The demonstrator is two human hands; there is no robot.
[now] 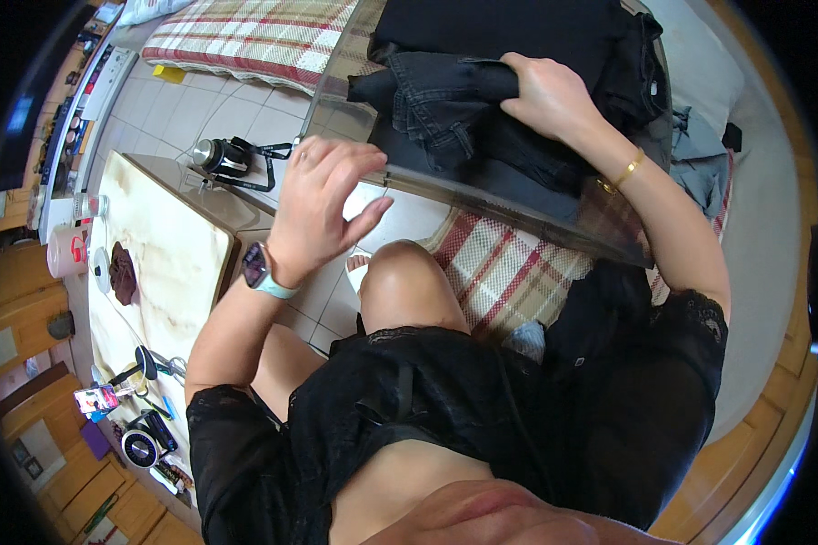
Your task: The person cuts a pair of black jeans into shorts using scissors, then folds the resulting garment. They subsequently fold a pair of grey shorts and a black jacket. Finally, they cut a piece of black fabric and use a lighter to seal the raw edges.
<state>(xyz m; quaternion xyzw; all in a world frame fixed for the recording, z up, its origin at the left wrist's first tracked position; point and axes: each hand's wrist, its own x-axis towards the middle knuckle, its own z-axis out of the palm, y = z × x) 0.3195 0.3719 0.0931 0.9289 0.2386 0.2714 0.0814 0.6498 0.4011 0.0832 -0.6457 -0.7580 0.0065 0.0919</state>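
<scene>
A clear, smoke-tinted plastic storage box [450, 194] stands before me with dark clothes in it. My right hand [552, 95] reaches over it and grips the upper edge of a black denim garment [443, 102], whose seams and stitching show. Part of that garment is bunched and hangs over the box's inside. Behind it, a folded black garment [497, 27] fills the far side of the box. My left hand [327, 194] is raised by the box's near left corner, fingers bent and thumb apart, with nothing in it.
A marble-patterned table [170, 231] on the left holds a brown cloth [123, 272], a phone on a stand [97, 400] and a small fan [140, 447]. A black bottle with a strap [228, 157] is beyond it. A plaid seat cover [504, 266] lies under the box.
</scene>
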